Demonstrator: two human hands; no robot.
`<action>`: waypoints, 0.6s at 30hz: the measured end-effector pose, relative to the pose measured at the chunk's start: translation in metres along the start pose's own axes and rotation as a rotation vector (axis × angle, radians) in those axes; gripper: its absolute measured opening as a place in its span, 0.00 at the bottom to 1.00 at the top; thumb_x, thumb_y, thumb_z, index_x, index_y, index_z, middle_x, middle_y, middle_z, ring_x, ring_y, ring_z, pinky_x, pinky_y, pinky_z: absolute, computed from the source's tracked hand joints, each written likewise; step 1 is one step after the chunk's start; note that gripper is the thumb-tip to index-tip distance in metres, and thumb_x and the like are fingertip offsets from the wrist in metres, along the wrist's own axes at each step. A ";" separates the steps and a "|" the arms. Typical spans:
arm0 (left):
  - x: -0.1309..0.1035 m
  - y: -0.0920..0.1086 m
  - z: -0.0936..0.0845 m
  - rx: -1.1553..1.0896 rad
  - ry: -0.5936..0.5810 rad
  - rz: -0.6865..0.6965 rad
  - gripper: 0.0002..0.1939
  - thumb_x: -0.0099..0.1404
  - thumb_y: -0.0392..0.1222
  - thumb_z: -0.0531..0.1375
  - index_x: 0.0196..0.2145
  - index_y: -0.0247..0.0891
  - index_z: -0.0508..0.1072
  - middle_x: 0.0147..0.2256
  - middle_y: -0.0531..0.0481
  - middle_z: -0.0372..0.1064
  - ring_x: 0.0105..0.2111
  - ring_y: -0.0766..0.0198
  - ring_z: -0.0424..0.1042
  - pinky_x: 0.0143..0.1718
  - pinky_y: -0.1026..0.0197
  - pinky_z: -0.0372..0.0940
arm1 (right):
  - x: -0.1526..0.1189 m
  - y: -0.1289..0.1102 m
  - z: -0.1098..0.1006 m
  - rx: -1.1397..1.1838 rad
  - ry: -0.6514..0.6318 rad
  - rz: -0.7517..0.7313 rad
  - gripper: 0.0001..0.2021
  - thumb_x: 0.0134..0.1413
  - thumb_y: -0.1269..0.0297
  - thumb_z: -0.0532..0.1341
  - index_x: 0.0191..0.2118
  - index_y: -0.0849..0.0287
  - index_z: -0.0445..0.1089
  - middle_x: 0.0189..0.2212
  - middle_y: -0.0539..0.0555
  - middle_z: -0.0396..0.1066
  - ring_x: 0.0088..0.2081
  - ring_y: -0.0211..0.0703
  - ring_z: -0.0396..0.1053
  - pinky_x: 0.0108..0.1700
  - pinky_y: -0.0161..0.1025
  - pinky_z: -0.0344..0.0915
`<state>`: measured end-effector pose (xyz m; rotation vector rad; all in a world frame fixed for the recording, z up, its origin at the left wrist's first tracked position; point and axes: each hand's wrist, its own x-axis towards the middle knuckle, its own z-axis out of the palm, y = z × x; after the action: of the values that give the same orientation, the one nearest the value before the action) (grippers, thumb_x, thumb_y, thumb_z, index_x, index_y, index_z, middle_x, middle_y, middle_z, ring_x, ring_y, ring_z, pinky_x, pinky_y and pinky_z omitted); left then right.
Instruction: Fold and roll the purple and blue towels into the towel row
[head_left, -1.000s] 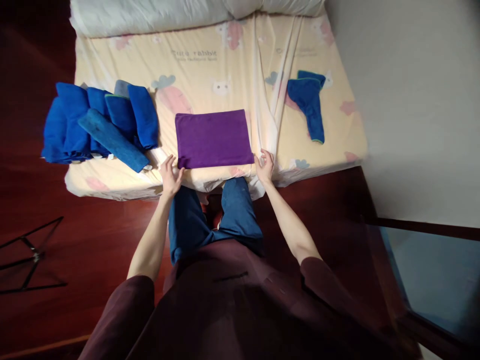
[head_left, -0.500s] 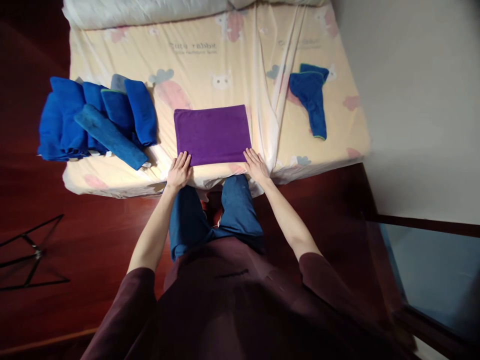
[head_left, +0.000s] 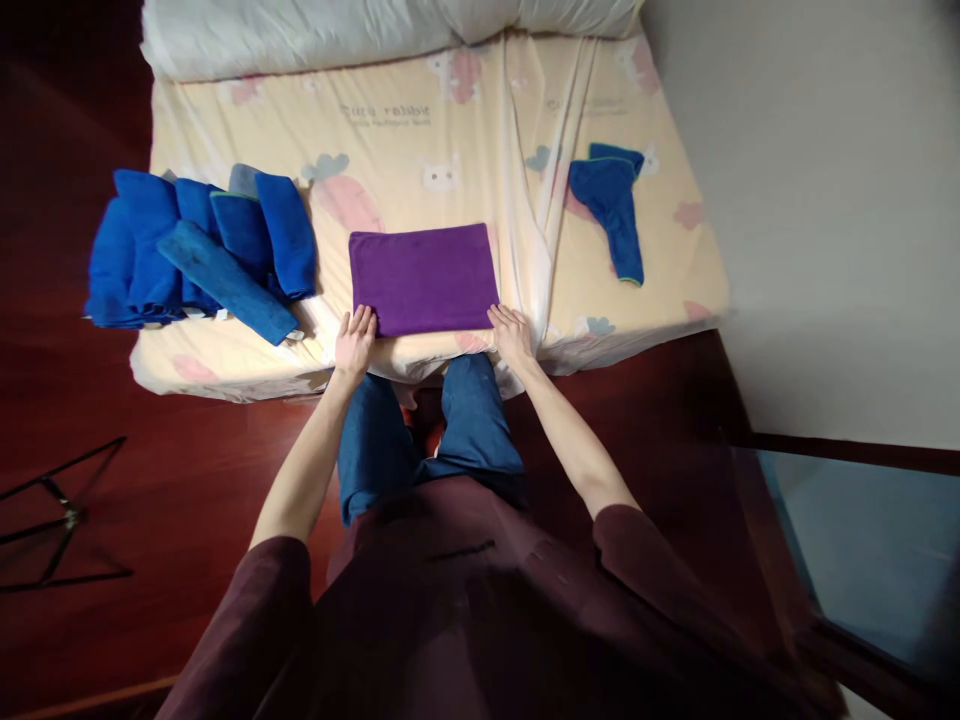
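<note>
A purple folded cloth, like a towel point(head_left: 424, 278), lies flat as a rectangle near the front edge of the bed. At its near left corner rests my left hand point(head_left: 355, 340), its fingers stretched out over the edge of the fabric. My right hand point(head_left: 511, 335) touches the near right corner in the same way, fingers extended and lying flat. Both thumbs are hard to make out. On the left side of the bed sit several rolled blue towels point(head_left: 154, 240), with one more rolled blue towel point(head_left: 229, 282) lying slantwise in front of them.
To the right, a crumpled blue cloth with green edging point(head_left: 611, 205) lies on the patterned bed sheet point(head_left: 420, 205). A white quilt point(head_left: 300, 35) runs along the far side. A black metal stand point(head_left: 67, 515) is on the floor at left, and a wall point(head_left: 817, 220) rises at right.
The whole view has shifted slightly, so the bed appears a little lower. Both hands stay at the near corners of the purple towel, with the fingers drawn slightly toward its edges.
</note>
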<state>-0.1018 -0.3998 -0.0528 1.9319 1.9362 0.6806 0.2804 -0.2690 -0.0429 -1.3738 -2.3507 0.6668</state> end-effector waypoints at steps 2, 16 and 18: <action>-0.019 0.001 -0.004 0.014 -0.024 0.031 0.31 0.72 0.33 0.48 0.69 0.36 0.70 0.72 0.38 0.59 0.76 0.50 0.51 0.79 0.36 0.38 | -0.017 0.001 -0.004 0.008 -0.024 -0.022 0.28 0.63 0.76 0.53 0.65 0.60 0.75 0.68 0.59 0.69 0.73 0.54 0.63 0.78 0.62 0.53; -0.045 -0.014 -0.006 -0.323 0.215 -0.224 0.18 0.60 0.37 0.62 0.47 0.38 0.84 0.61 0.37 0.73 0.63 0.46 0.72 0.69 0.40 0.64 | -0.013 0.031 0.006 0.452 0.138 0.166 0.16 0.46 0.75 0.65 0.41 0.57 0.84 0.53 0.60 0.73 0.56 0.47 0.74 0.62 0.46 0.75; -0.045 -0.014 -0.006 -0.338 0.223 -0.245 0.16 0.61 0.39 0.63 0.46 0.39 0.84 0.61 0.38 0.73 0.63 0.46 0.72 0.68 0.40 0.64 | -0.012 0.034 0.005 0.491 0.133 0.186 0.13 0.47 0.73 0.67 0.39 0.57 0.83 0.53 0.59 0.72 0.54 0.47 0.74 0.59 0.45 0.77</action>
<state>-0.1153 -0.4447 -0.0597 1.4410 1.9844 1.1053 0.3076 -0.2664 -0.0663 -1.3616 -1.8050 1.0821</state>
